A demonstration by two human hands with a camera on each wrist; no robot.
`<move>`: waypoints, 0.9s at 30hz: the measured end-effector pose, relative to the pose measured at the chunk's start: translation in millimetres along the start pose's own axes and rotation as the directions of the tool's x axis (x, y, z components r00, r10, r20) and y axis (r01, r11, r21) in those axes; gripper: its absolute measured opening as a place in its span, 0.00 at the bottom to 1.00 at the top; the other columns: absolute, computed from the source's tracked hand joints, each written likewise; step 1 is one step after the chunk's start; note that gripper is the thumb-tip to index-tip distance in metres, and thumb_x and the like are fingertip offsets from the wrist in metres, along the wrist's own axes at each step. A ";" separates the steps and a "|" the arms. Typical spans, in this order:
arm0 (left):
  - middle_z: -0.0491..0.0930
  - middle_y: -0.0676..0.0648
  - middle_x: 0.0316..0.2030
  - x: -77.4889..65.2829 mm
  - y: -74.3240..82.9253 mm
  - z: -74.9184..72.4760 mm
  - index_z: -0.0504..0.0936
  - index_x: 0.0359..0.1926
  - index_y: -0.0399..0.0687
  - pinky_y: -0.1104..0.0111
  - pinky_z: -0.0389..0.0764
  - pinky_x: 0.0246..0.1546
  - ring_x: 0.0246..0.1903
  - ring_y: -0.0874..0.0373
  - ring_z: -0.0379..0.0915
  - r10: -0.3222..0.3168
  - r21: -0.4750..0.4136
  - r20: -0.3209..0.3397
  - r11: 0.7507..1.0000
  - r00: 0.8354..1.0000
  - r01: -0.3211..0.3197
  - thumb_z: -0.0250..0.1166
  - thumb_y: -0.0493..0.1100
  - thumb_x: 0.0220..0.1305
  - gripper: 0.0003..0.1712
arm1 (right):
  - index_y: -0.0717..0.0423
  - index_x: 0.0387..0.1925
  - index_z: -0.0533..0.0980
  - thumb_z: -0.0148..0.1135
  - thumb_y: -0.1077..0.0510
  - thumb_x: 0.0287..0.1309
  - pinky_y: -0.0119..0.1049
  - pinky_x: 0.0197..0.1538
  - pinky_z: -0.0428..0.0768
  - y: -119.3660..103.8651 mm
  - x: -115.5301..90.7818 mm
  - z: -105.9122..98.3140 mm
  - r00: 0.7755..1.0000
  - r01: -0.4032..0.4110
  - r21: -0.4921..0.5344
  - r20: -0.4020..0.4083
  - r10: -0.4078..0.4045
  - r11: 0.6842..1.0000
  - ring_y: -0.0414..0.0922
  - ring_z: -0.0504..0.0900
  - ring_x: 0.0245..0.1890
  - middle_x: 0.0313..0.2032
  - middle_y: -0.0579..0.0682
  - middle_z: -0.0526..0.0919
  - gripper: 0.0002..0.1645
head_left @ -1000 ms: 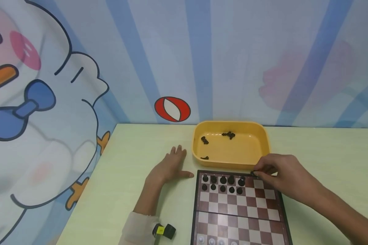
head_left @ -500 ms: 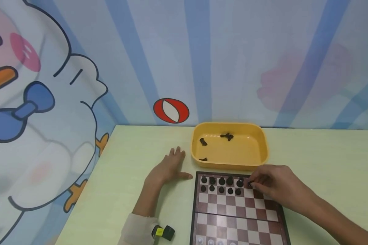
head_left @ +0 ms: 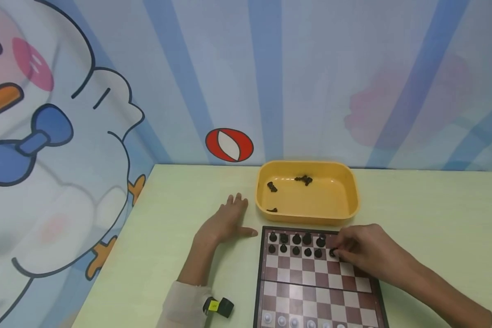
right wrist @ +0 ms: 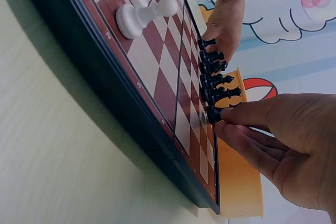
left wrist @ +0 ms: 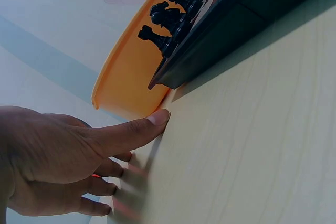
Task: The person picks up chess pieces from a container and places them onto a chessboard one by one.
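My right hand pinches a black pawn between thumb and fingertips, over the second row of the chessboard. In the right wrist view the pawn stands at the end of a row of black pieces, its top covered by the fingers. Two rows of black chess pieces stand to its left along the board's far side. My left hand rests on the table left of the board, fingers spread, thumb pointing at the board's corner; the left wrist view shows that hand holding nothing.
Behind the board sits a yellow tray with several black pieces lying in it. White pieces line the board's near side. A printed backdrop rises behind the table. A black strap with a yellow label is at the left wrist.
My right hand has come from the board's far edge, near the tray, toward me and slightly left with the pawn, down to the second row. The left hand stays in place.
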State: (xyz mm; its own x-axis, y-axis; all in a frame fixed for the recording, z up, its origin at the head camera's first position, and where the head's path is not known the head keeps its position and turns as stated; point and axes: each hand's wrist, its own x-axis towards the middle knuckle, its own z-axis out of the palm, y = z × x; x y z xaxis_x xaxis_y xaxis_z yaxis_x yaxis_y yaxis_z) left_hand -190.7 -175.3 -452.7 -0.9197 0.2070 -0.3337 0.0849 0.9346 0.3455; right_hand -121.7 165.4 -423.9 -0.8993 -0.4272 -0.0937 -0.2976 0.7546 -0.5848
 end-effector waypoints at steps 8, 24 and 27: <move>0.47 0.42 0.85 0.6 0.1 0.2 0.58 0.84 0.49 0.46 0.56 0.80 0.85 0.42 0.40 -0.012 -0.010 0.004 1.000 1.000 0.012 0.79 0.59 0.61 0.59 | 0.47 0.34 0.86 0.80 0.64 0.55 0.28 0.35 0.83 -3.0 3.6 2.6 1.000 -0.007 -0.030 0.025 0.008 1.000 0.32 0.83 0.31 0.31 0.37 0.88 0.10; 0.47 0.43 0.85 -0.6 2.1 -2.5 0.59 0.84 0.49 0.46 0.56 0.80 0.85 0.42 0.40 -0.014 -0.010 0.008 1.000 1.000 0.014 0.80 0.58 0.60 0.59 | 0.46 0.31 0.85 0.82 0.63 0.53 0.28 0.35 0.83 -3.0 5.9 5.3 0.999 -0.022 -0.045 0.044 0.024 0.999 0.32 0.82 0.30 0.30 0.37 0.87 0.11; 0.48 0.42 0.85 -1.0 2.0 -1.2 0.59 0.84 0.49 0.46 0.56 0.80 0.85 0.42 0.40 -0.011 -0.013 0.003 1.000 1.000 0.011 0.80 0.58 0.60 0.59 | 0.46 0.30 0.85 0.82 0.63 0.53 0.29 0.34 0.83 -3.1 5.4 6.2 0.999 -0.015 -0.049 0.042 0.017 0.999 0.32 0.82 0.30 0.30 0.37 0.87 0.11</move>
State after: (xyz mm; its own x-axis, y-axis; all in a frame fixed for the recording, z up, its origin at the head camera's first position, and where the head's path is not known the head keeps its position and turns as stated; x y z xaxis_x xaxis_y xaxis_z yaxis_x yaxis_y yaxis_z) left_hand -190.1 -174.1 -450.7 -0.9194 0.1979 -0.3398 0.0702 0.9329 0.3533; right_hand -123.7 157.6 -427.6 -0.8898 -0.4352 -0.1377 -0.2996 0.7844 -0.5432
